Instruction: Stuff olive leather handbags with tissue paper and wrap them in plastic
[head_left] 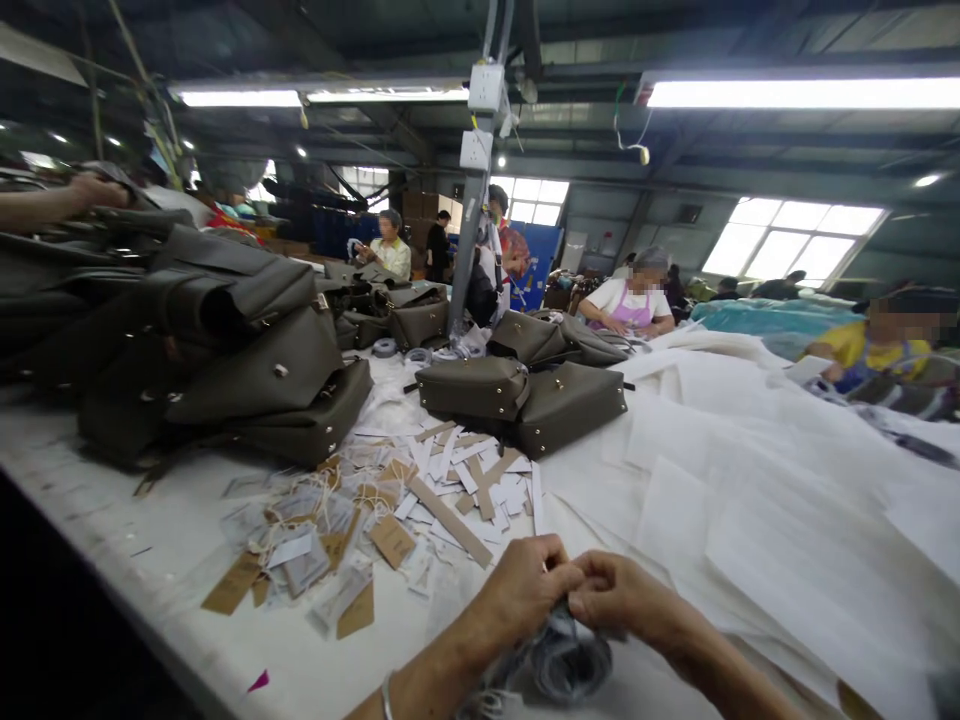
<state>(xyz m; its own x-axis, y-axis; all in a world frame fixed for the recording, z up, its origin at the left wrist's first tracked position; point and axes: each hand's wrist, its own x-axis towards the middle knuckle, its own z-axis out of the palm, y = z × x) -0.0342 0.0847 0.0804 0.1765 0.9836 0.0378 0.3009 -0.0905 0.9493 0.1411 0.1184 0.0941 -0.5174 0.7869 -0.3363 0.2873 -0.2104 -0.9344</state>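
Observation:
At the bottom centre, my left hand [525,582] and my right hand [621,592] meet with fingertips pinched together over a rolled grey strap in clear wrapping [571,660]. What the fingers pinch is too small to make out. The roll sits just below both hands. Ahead of them are white and brown card strips [450,520]. Brown tags with white strings [392,541] and small clear bags lie to the left. Two dark olive bags [574,405] rest beyond the strips.
A large heap of olive bags [247,350] covers the table's left side. White sheets [795,490] spread over the right. A metal post [466,240] rises behind the bags. Another person's hand [97,190] shows at far left; several people are beyond.

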